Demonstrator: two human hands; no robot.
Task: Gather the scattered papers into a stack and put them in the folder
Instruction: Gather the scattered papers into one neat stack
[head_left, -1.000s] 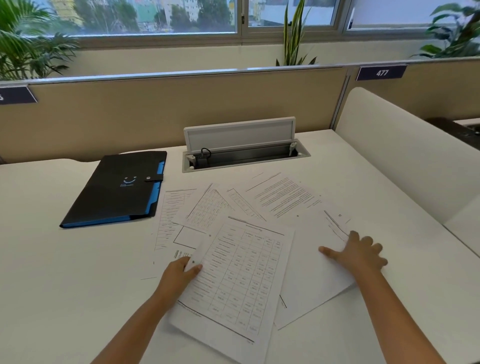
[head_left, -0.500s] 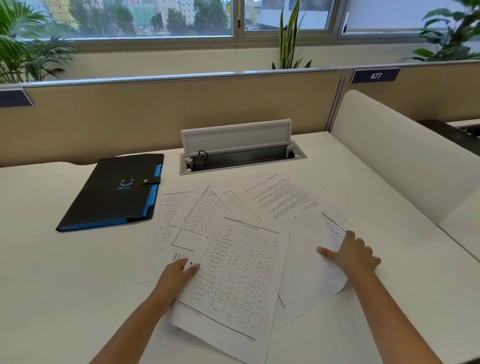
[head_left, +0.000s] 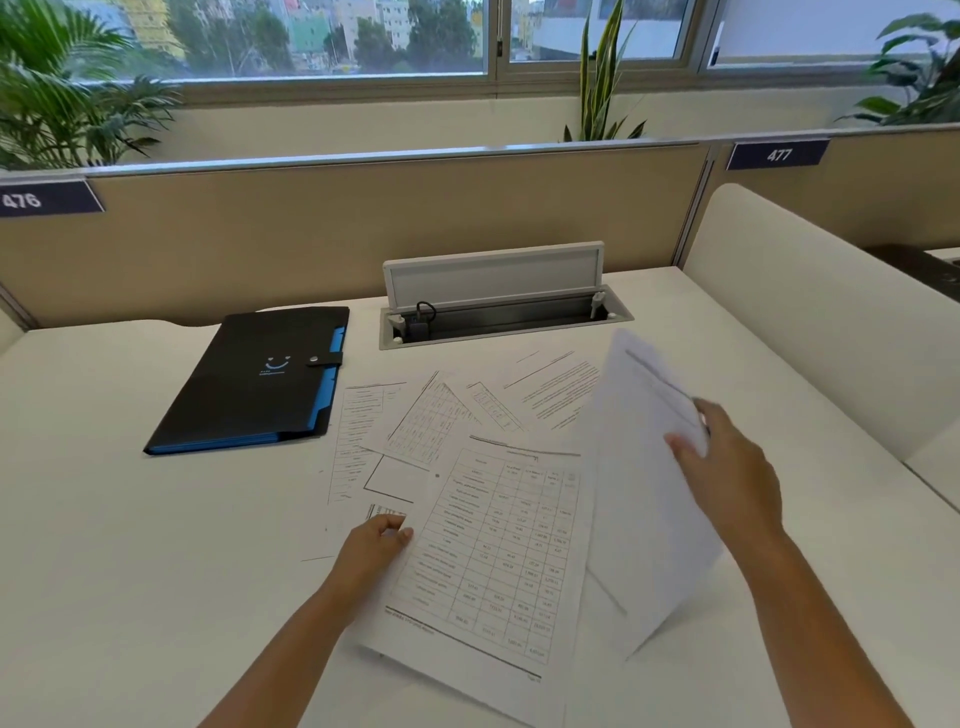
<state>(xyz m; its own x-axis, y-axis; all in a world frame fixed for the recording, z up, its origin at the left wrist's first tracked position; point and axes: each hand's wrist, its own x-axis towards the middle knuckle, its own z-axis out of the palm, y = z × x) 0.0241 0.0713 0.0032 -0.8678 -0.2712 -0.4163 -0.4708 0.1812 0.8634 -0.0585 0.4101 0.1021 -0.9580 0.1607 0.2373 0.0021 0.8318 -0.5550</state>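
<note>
**Right grip lifts one sheet; folder closed at 10 o'clock**

The right hand (head_left: 727, 467) has its grip pinched on a blurred white sheet (head_left: 639, 499), held tilted up off the desk (head_left: 130, 545) at 3 o'clock. The left hand (head_left: 371, 545) has its grip closed on the near-left edge of a table-printed page (head_left: 498, 551), thumb on top, at 6 o'clock. Further papers (head_left: 415, 426) lie fanned and overlapping toward 12 o'clock. The black folder (head_left: 260, 379), blue-edged and strap fastened, lies flat at 10 o'clock, just beside the papers.

Surface: white desk. An open cable tray (head_left: 498, 317) with raised lid sits at 12 o'clock. A beige partition (head_left: 311, 234) carries tags 476 and 477; plants and windows stand behind. A white divider (head_left: 805, 312) bounds the right side.
</note>
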